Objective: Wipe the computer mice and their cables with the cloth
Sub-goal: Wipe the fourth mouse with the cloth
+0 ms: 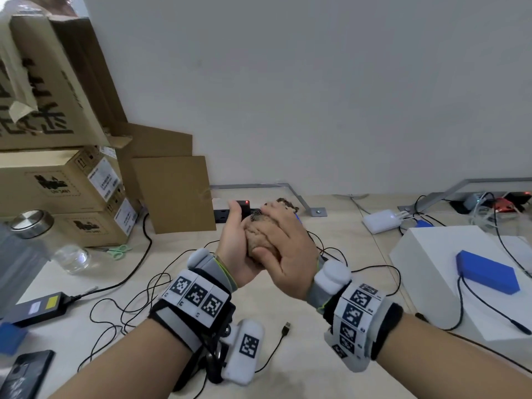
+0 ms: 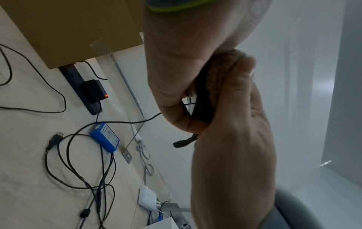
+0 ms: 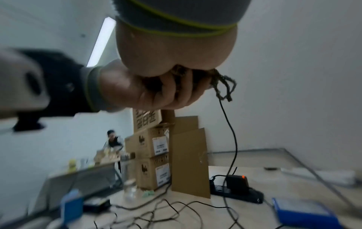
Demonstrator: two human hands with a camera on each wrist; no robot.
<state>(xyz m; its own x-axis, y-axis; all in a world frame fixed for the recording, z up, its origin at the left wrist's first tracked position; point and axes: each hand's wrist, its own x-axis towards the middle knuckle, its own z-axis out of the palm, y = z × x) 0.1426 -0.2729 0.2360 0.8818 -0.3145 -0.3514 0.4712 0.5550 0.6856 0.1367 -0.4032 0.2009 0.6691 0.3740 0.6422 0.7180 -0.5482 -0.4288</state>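
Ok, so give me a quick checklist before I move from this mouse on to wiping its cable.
1. Cloth in hand: ok. The right hand presses the cloth into the left hand.
2. Mouse secure: ok. The left fingers curl round the bundle; only a dark edge of the mouse shows.
3. Mouse wiped all over: cannot tell, it is mostly covered.
4. Cable free to run through the cloth: ok. The cable hangs loose from the hands.
5. Plug disconnected: cannot tell. A USB plug lies loose on the desk, but whose it is is unclear.
6. Desk cables untangled: not ok. The loops overlap.
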